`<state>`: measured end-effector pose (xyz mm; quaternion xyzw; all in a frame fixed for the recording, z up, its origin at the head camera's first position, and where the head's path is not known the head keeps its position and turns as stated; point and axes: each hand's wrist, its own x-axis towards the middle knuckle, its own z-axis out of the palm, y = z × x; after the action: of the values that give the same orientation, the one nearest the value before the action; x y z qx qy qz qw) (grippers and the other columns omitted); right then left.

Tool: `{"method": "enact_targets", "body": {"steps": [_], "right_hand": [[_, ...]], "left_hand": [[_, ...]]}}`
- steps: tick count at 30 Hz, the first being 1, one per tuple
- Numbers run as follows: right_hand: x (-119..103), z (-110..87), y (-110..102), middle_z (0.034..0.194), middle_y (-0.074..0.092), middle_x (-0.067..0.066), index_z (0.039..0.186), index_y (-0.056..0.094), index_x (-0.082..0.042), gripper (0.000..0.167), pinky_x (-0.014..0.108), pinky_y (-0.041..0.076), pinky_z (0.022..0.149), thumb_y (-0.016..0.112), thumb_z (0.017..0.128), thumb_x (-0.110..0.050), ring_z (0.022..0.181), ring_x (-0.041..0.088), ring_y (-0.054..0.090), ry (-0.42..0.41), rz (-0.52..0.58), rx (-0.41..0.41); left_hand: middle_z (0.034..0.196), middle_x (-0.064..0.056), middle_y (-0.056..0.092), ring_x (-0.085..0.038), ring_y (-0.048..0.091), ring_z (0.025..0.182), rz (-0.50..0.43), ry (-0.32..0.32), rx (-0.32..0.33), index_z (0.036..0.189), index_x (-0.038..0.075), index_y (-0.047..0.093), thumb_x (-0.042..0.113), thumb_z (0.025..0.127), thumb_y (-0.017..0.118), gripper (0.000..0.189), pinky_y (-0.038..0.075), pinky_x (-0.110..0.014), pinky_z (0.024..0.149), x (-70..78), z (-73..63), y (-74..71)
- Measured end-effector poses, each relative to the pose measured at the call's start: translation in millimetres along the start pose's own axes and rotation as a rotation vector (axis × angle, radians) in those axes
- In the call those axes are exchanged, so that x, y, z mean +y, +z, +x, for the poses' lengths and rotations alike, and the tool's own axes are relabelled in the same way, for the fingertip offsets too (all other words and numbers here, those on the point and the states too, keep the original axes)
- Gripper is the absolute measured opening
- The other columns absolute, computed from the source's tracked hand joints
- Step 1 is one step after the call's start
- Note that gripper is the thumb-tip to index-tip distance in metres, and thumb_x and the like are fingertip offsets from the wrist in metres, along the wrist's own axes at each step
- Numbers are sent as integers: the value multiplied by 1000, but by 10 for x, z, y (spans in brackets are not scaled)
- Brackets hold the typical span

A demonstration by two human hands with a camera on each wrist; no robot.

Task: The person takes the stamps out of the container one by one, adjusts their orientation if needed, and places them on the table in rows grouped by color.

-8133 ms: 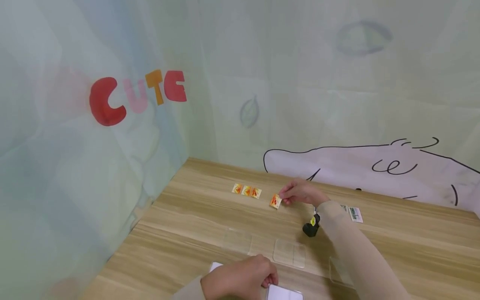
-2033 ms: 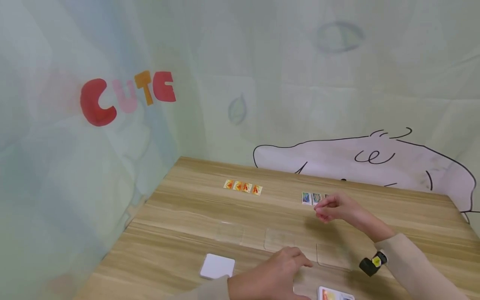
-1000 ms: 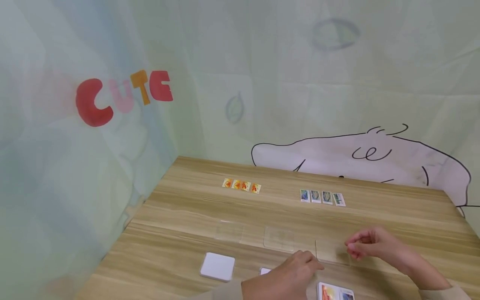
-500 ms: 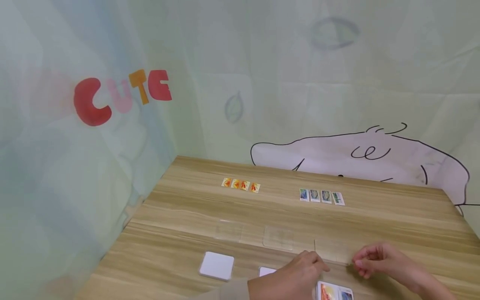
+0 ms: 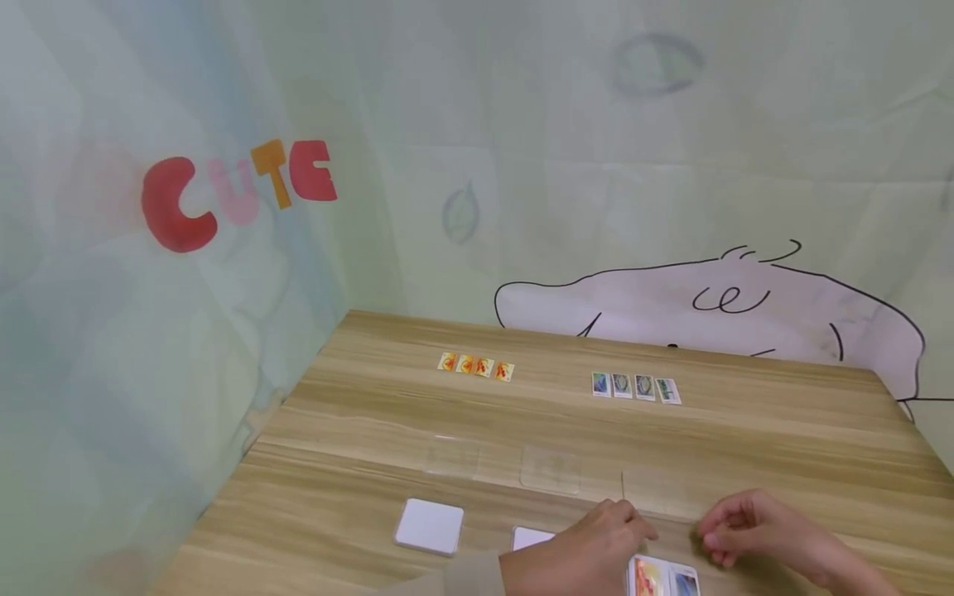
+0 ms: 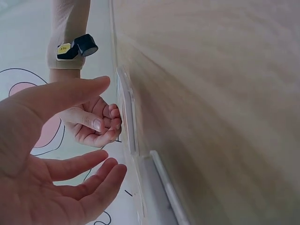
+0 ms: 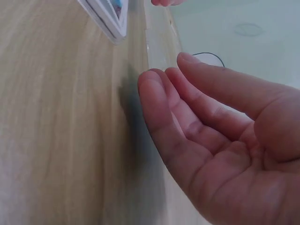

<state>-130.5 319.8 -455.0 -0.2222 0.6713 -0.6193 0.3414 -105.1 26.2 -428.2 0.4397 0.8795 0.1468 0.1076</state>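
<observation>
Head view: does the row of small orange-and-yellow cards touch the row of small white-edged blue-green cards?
No, bare wood-grain tabletop lies between the orange-and-yellow row and the blue-green row.

A smooth, wood-grained finish is shown by the tabletop (image 5: 358, 406) below the left hand (image 5: 580, 551); beyond it, clear plastic-looking panes (image 5: 550, 471) are seen before a creased, cloth-like backdrop (image 5: 551, 124).
</observation>
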Motion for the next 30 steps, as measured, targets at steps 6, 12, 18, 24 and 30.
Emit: {"method": "enact_targets", "body": {"steps": [6,12,18,24,30], "right_hand": [[32,-15,25,93,72,11,109,56,24,25,27,57,71,56,98,2,80,12,69,-7,43,-23],[46,-10,38,93,73,10,109,56,24,23,27,57,70,56,97,4,80,12,69,-45,28,-44],[77,14,61,92,73,8,107,57,24,22,27,57,70,56,96,5,80,10,69,-56,14,-49],[114,33,55,92,73,6,106,55,25,21,26,57,69,55,97,6,79,9,68,-71,8,-55],[128,46,63,93,74,6,106,53,27,23,25,56,69,56,96,6,79,8,68,-61,23,-53]], "left_hand": [[113,6,58,-1,48,102,40,4,-11,130,11,63,56,75,82,74,38,-13,88,1,16,33],[113,4,60,-4,51,103,59,-13,-23,128,12,65,54,77,81,68,40,-15,89,-7,25,32],[111,4,63,-3,53,101,41,-20,-21,124,13,68,49,78,82,60,41,-14,88,-14,42,44],[105,5,62,-2,52,96,72,6,-5,119,15,71,47,80,81,52,40,-11,82,-25,51,73],[102,6,62,0,49,90,86,21,-11,118,16,71,46,83,78,47,38,-9,77,-33,68,113]]}}
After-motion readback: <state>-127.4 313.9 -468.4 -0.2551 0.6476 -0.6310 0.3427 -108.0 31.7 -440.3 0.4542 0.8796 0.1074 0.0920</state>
